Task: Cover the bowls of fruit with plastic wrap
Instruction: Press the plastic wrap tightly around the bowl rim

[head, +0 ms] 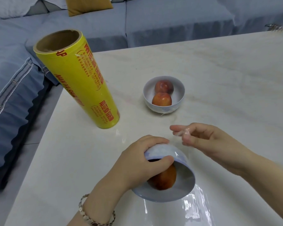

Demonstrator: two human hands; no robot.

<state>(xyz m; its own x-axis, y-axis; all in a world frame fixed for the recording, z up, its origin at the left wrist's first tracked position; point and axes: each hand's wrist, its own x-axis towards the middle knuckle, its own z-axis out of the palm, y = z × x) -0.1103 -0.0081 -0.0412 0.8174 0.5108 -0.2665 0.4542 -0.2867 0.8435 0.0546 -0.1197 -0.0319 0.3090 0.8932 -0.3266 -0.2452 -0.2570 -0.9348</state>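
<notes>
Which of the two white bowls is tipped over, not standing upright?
The near white bowl, gripped by the left hand, its opening tipped toward the camera. The far white bowl with two red fruits stands upright.

The yellow roll of plastic wrap [82, 85] carries red print: the letters "AP" just under its top rim, "NAN YA" running down its side, and Chinese characters with small numbers too blurred to read.
</notes>
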